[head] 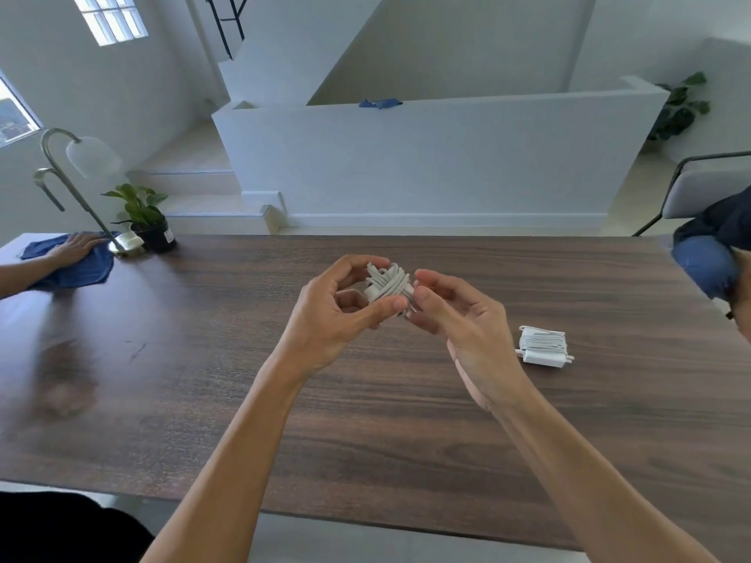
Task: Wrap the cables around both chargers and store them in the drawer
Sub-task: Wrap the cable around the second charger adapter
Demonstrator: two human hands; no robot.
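Above the middle of the dark wooden table (203,359), my left hand (337,314) grips a white charger (388,284) with its cable wound around it in crossing loops. My right hand (455,310) pinches the loose cable end at the charger's lower right side. A second white charger (543,346) lies on the table to the right, its cable wound neatly around it. No drawer is in view.
Another person's hand (75,247) presses a blue cloth (73,264) at the table's far left corner, beside a lamp (81,184) and a potted plant (146,221). A second person (715,253) sits at the right edge, by a chair (699,188).
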